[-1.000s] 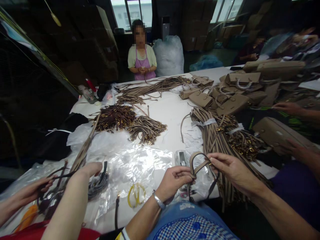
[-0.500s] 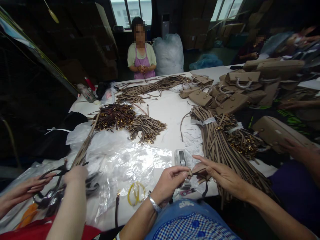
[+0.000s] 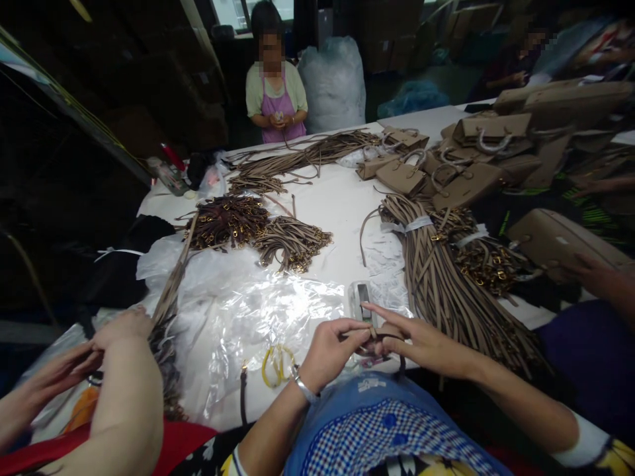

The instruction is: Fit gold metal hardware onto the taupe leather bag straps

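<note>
Both hands, left point(image 3: 335, 352) and right point(image 3: 427, 344), pinch a short brown strap point(image 3: 381, 334) just on the wearer's side of the clear case point(image 3: 363, 301), seemingly to steady it. The long strap bundle point(image 3: 446, 291) lies right of that case, perhaps within reach.

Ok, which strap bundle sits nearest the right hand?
The long taupe one with a white band near its far end, fanning toward the near table edge beside the right hand. Other bundles lie farther off.
</note>
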`<state>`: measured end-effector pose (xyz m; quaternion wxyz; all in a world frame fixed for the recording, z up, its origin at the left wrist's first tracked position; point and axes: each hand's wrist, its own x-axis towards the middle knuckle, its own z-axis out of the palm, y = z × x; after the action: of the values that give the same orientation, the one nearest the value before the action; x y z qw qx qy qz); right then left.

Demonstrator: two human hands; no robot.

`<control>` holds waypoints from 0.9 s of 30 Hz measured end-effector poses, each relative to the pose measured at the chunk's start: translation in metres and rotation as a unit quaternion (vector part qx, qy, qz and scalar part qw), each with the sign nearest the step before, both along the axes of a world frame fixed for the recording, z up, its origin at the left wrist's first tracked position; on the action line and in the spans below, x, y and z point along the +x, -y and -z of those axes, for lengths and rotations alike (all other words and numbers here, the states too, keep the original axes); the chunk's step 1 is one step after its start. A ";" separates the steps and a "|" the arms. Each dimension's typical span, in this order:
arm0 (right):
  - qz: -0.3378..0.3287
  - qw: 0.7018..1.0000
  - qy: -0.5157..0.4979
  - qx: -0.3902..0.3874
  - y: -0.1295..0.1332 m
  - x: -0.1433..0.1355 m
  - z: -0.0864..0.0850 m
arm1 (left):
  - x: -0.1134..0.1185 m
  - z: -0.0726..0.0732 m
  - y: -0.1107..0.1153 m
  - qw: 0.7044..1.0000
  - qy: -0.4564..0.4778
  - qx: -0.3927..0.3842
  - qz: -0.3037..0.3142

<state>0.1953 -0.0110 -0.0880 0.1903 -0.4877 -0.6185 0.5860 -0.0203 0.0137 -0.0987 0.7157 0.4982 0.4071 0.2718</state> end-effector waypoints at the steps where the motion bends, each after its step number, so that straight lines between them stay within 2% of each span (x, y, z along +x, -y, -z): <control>1: 0.013 0.999 -0.033 -0.040 -0.002 0.004 0.001 | -0.003 0.000 -0.003 1.000 -0.003 0.001 -0.007; 4: 0.028 0.981 -0.124 -0.147 -0.007 0.014 0.006 | -0.012 0.001 -0.012 0.999 0.003 -0.019 -0.028; 7: 0.036 0.967 -0.146 -0.206 -0.008 0.020 0.007 | -0.022 0.005 -0.018 0.998 -0.005 -0.026 -0.049; 12: 0.023 0.959 -0.170 -0.225 -0.010 0.024 0.003 | -0.039 0.012 -0.025 0.995 -0.042 0.008 -0.087; 21: 0.100 0.951 -0.167 -0.242 -0.013 0.013 -0.005 | -0.055 0.027 -0.029 0.984 -0.096 0.043 -0.147; 27: 0.042 0.945 -0.166 -0.278 -0.014 -0.002 -0.007 | -0.058 0.025 -0.031 0.979 -0.140 0.033 -0.145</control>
<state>0.1932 0.0030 -0.0808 0.1717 -0.4427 -0.3701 0.7985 -0.0780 0.0447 -0.1233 0.5876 0.4906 0.5619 0.3136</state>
